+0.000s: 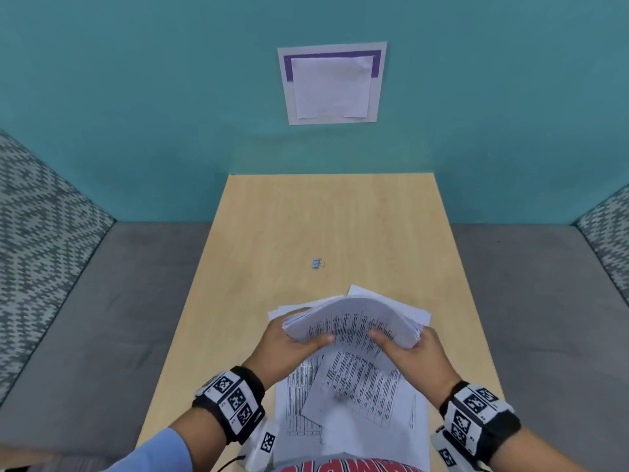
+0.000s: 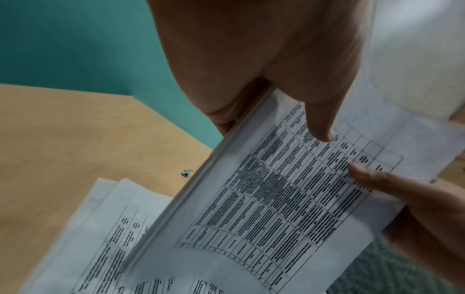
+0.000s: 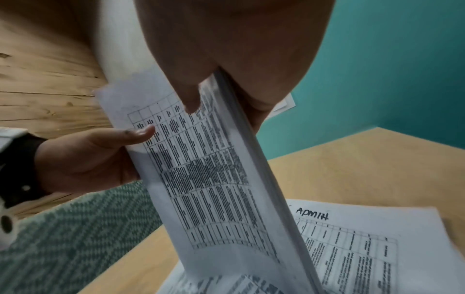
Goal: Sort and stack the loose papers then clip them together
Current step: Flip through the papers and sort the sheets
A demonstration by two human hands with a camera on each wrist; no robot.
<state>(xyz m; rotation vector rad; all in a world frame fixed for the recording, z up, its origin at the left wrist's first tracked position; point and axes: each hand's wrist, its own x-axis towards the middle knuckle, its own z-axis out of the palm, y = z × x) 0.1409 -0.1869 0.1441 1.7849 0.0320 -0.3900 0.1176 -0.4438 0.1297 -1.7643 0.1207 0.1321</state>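
I am holding a bowed stack of printed papers (image 1: 354, 321) above the table (image 1: 330, 216), left hand (image 1: 292, 349) gripping its left edge and right hand (image 1: 412, 352) its right edge, each thumb lying across the top sheet and fingers curled beneath. Both grips are clamping the stack, not released. Directly under my grips, several loose sheets (image 1: 354, 390) are lying crooked on the table, one headed "ADMIN" in handwriting (image 3: 312, 216). Beyond my grips, well apart from the stack, a small binder clip (image 1: 318, 264) is waiting untouched. I judge the gathering step to be under way: the next move calls for collecting the sheets below, squaring the edges, then freeing one hand to reach forward for the clip.
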